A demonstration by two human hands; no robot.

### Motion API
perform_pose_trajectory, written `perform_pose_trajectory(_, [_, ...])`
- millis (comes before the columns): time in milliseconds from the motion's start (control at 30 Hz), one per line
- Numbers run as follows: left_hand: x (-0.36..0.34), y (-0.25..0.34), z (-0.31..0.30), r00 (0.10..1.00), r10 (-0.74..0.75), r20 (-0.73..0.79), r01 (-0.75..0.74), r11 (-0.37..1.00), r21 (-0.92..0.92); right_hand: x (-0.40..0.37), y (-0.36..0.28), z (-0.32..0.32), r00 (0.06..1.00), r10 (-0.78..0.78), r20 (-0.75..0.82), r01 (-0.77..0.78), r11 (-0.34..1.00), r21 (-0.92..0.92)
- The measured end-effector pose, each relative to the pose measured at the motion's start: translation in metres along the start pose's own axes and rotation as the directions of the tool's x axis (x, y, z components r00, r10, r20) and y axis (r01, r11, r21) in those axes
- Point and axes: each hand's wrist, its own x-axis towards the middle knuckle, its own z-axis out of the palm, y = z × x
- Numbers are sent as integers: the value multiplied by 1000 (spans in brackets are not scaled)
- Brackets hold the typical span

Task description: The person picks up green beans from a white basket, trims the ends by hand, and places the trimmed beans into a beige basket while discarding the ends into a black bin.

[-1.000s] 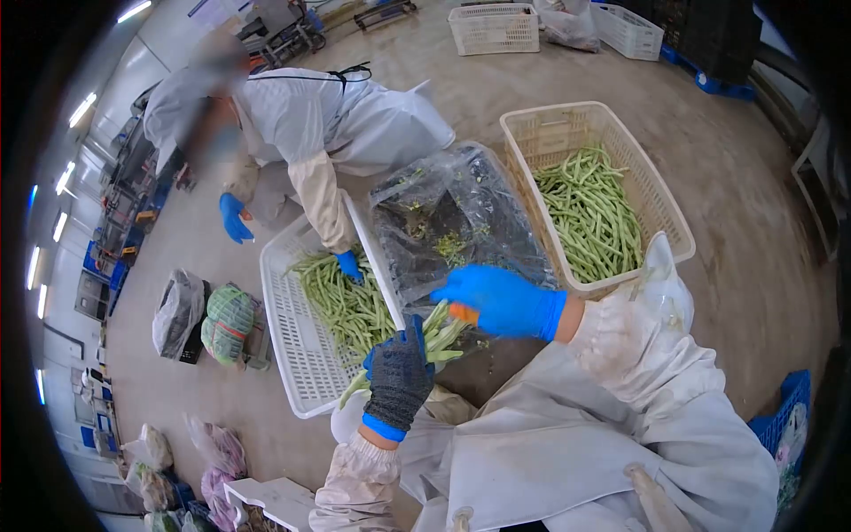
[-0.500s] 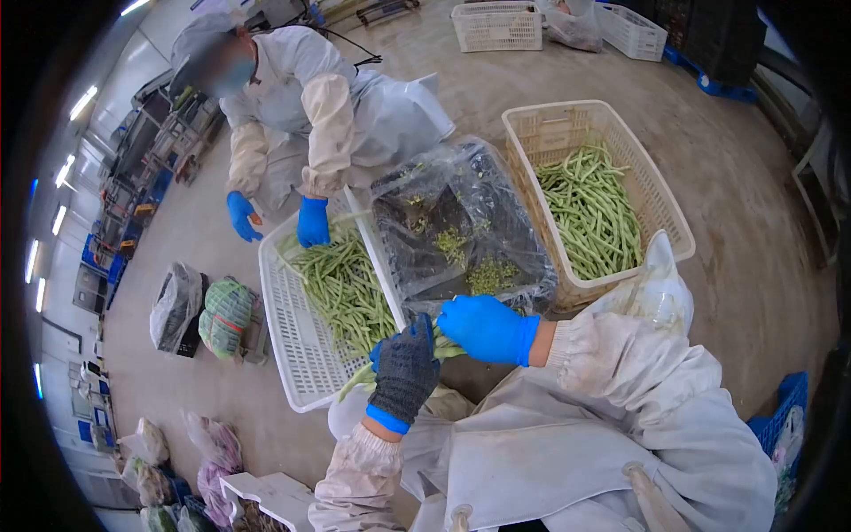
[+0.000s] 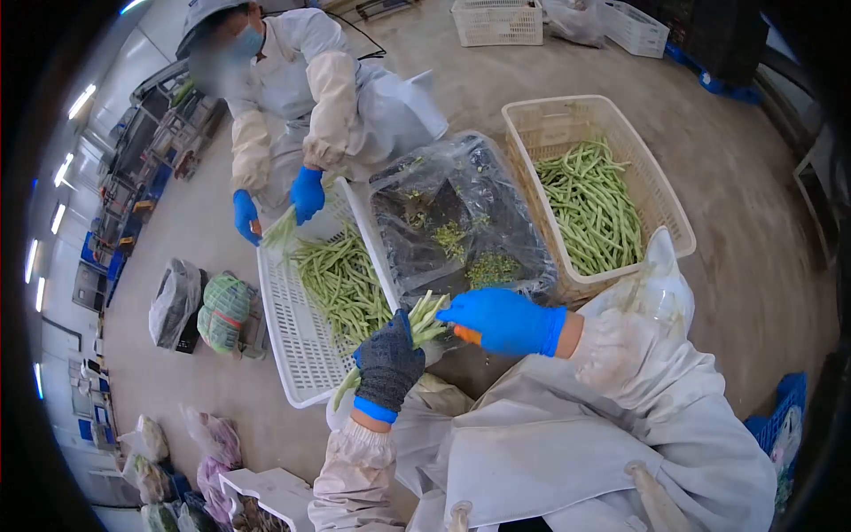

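My left hand [image 3: 390, 362], in a dark grey knit glove over a blue one, is closed around a bunch of green beans [image 3: 426, 317]. Bean ends stick out above the fist and below it. Close by on the right is my right hand [image 3: 503, 321] in a blue glove, its fingers bent together near the upper bean ends. A small orange piece shows beneath those fingers; what it belongs to is hidden. Beyond my left hand, a white crate [image 3: 306, 377] holds loose green beans. A black plastic-lined bin [image 3: 417, 257] with small green trimmings stands past my right hand.
A cream crate [image 3: 660, 199] with more beans stands right of the bin. Across from me, a person [image 3: 292, 97] in blue gloves holds beans over the white crate. Wrapped produce [image 3: 223, 312] and bagged goods [image 3: 213, 439] sit on the floor at left.
My right hand has moved slightly right, away from the left fist, and the bean ends now show upright between them. The other person has lifted a bunch of beans.
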Motion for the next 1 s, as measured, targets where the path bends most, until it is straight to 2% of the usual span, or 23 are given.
perform_pose_trajectory(67, [2, -1, 2, 998, 48, -42, -50, 997, -52, 2, -1, 9, 984, 74, 161, -40, 978, -202])
perform_pose_trajectory(133, [4, 2, -1, 1000, 24, -2, -24, 999, -44, 1, 3, 13, 990, 35, 138, -7, 979, -202])
perform_pose_trajectory(200, [3, 0, -1, 999, -7, 39, 9, 999, -34, 2, 5, 17, 989, -145, 32, 146, 915, -377])
perform_pose_trajectory(233, [3, -3, 3, 999, 17, 30, -16, 999, -42, 2, 4, 18, 989, -147, 33, 148, 915, -376])
perform_pose_trajectory(300, [3, -4, 7, 999, 44, 20, -43, 998, -50, 3, 2, 19, 972, -212, -97, 151, 890, -431])
perform_pose_trajectory(333, [2, -4, 8, 997, 70, -22, -72, 991, -110, 3, 1, 21, 973, -211, -98, 149, 890, -431])
perform_pose_trajectory(367, [2, -4, 9, 993, 95, -66, -105, 980, -168, 4, 0, 24, 973, 45, -226, -56, 998, -40])
perform_pose_trajectory(400, [3, 0, 5, 993, 97, -68, -107, 980, -168, 5, -1, 24, 916, 323, -239, -221, 902, 371])
perform_pose_trajectory(433, [4, 6, -1, 995, 77, -60, -88, 972, -218, 5, -1, 23, 917, 321, -238, -220, 903, 370])
perform_pose_trajectory(500, [4, 9, -1, 997, 54, -48, -65, 962, -266, 7, -2, 20, 904, 252, -347, -207, 965, 161])
perform_pose_trajectory(533, [6, 7, 6, 994, 63, -87, -86, 954, -287, 8, 3, 18, 903, 251, -348, -206, 965, 161])
perform_pose_trajectory(600, [6, 10, 2, 989, 75, -128, -111, 945, -306, 13, 27, 15, 926, -25, -378, -55, 978, -199])
perform_pose_trajectory(633, [2, 15, -12, 992, 78, -101, -112, 913, -393, 14, 58, 6, 849, 156, -505, -250, 960, -123])
perform_pose_trajectory(667, [-1, 17, -20, 994, 81, -74, -107, 873, -476, 11, 90, -13, 726, 324, -607, -423, 906, -22])
perform_pose_trajectory(700, [-1, 10, -16, 994, 74, -79, -102, 876, -471, 4, 102, -43, 614, 352, -707, -451, 891, 52])
perform_pose_trajectory(733, [-5, -3, -7, 1000, 2, -2, -3, 720, -694, -1, 116, -64, 539, 450, -712, -440, 871, 217])
perform_pose_trajectory(767, [-8, -11, -3, 995, -48, 89, 101, 505, -857, -1, 112, -81, 474, 431, -767, -358, 891, 279])
perform_pose_trajectory(800, [-9, -12, -5, 995, -57, 86, 103, 512, -853, -1, 107, -91, 401, 416, -816, -267, 905, 330])
perform_pose_trajectory(833, [-8, -9, -7, 995, -49, 89, 99, 267, -958, -2, 115, -90, 406, 414, -815, -255, 908, 334])
perform_pose_trajectory(867, [-9, -5, -8, 995, -39, 91, 92, 2, -996, -4, 125, -84, 612, 279, -740, -430, 903, -16])
perform_pose_trajectory(900, [-2, -5, -1, 998, -14, 66, 64, -117, -991, -5, 126, -77, 790, 205, -578, -485, 785, -385])
perform_pose_trajectory(933, [0, -5, 2, 998, -15, 62, 60, -112, -992, -6, 127, -72, 789, 202, -580, -483, 787, -383])
perform_pose_trajectory(1000, [7, -3, 6, 993, 73, 89, 115, -581, -806, -13, 124, -56, 845, 299, -443, -450, 846, -287])
